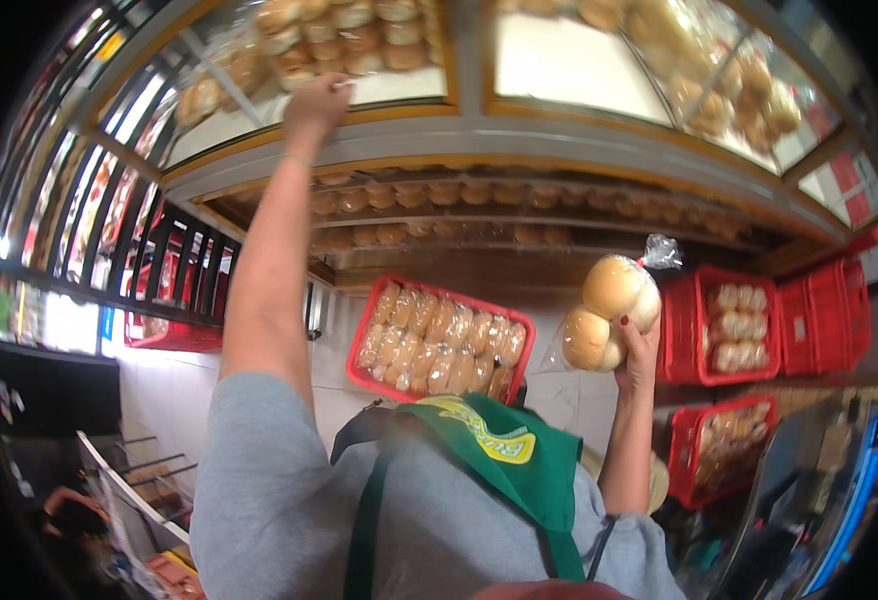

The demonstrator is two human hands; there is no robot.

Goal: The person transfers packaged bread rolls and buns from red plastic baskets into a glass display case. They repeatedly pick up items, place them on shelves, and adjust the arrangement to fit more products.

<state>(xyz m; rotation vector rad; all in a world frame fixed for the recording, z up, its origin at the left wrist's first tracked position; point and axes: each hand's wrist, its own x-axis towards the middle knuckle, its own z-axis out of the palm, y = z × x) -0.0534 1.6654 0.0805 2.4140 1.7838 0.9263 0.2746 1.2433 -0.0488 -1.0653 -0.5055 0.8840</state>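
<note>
Apparently midway, I'm watching the right hand point(640, 347) holding bagged buns point(611, 287), not yet set down, while the left hand point(315, 108) is resting curled at the display case point(579, 138), its hold unclear.

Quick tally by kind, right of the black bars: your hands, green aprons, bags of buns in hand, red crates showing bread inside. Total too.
Hands, left and right: 2
Green apron: 1
Bag of buns in hand: 1
Red crates showing bread: 3
Total: 7
</note>
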